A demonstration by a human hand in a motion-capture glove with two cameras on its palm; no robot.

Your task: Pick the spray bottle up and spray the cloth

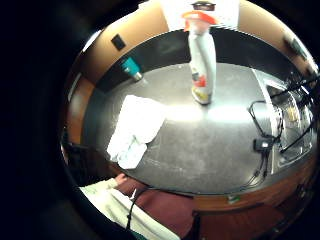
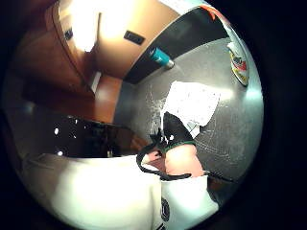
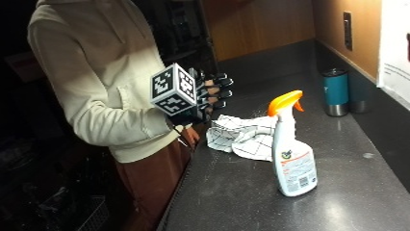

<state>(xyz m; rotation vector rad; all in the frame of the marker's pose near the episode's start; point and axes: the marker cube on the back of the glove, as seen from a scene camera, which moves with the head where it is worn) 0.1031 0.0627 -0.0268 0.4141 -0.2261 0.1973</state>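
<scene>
We see dark speckled tabletop (image 3: 333, 202). White spray bottle (image 3: 291, 154) with orange trigger upright on it. Checked white cloth (image 3: 243, 134) crumpled just beyond bottle, nearer tabletop edge. Teal tumbler (image 3: 336, 92) well behind bottle, near wall.

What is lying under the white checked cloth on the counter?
The cloth lies crumpled directly on the dark counter, beside the spray bottle and apart from it. Only bare counter shows around its edges. Its folds cover whatever is beneath, so anything hidden there cannot be seen.
</scene>
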